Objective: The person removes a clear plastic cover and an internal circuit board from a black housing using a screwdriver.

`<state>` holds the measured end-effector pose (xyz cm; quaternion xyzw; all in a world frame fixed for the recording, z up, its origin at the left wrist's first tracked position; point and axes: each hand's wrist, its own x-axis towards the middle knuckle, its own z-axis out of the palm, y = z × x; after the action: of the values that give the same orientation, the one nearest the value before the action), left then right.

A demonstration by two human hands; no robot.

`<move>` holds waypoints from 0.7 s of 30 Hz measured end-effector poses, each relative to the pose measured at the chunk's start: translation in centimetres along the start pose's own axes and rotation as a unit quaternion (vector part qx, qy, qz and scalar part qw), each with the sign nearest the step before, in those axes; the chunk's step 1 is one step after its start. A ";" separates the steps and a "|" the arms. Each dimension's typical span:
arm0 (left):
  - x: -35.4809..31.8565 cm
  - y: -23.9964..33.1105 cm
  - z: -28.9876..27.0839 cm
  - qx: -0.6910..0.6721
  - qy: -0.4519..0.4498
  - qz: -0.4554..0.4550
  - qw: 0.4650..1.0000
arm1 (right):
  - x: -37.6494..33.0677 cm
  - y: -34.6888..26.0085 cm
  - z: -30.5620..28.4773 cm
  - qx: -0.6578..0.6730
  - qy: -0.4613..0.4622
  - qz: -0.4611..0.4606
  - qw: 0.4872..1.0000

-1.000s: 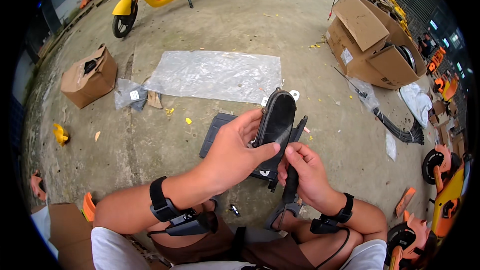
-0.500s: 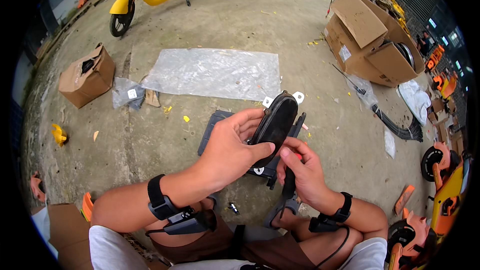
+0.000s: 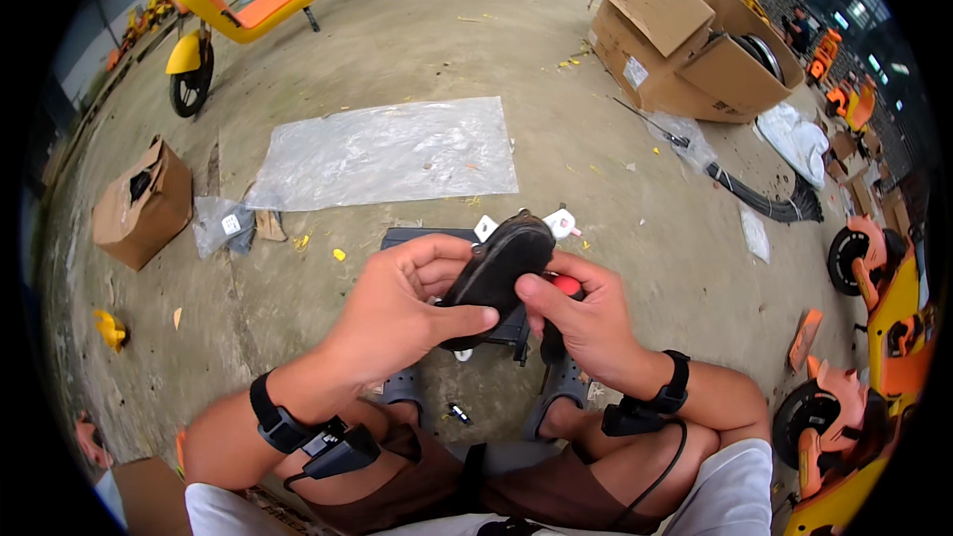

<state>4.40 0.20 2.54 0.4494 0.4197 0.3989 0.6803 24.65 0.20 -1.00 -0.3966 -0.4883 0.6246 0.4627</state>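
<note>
The left hand (image 3: 397, 303) grips a black oval plastic part (image 3: 499, 273) from its left side, thumb pressed along the lower edge, just above the knees. The right hand (image 3: 586, 318) closes on the part's right side and also wraps a red-handled tool (image 3: 566, 285). Beneath lies a dark flat panel (image 3: 422, 237) on the concrete floor (image 3: 298, 278). Farther left, a small cardboard box (image 3: 142, 203) stands open with a dark item inside. Beyond lies a clear plastic sheet (image 3: 387, 151). Far right, large open cardboard boxes (image 3: 685, 40) hold a round dark wheel-like object (image 3: 762, 55).
</note>
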 end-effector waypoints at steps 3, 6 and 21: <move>0.1 0.0 0.4 0.035 0.012 0.020 0.999 | -0.2 0.7 0.0 -0.029 -0.002 -0.029 0.999; 0.2 -0.2 0.2 0.094 0.035 0.067 0.993 | 0.0 -0.1 -0.3 -0.044 -0.046 0.005 0.998; 0.1 -0.3 -0.1 -0.004 0.080 0.005 0.997 | -0.1 0.4 0.6 0.026 -0.031 0.036 0.999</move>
<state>4.43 0.24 2.22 0.4156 0.4687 0.4385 0.6445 23.99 -0.05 -1.31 -0.3817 -0.4714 0.6656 0.4348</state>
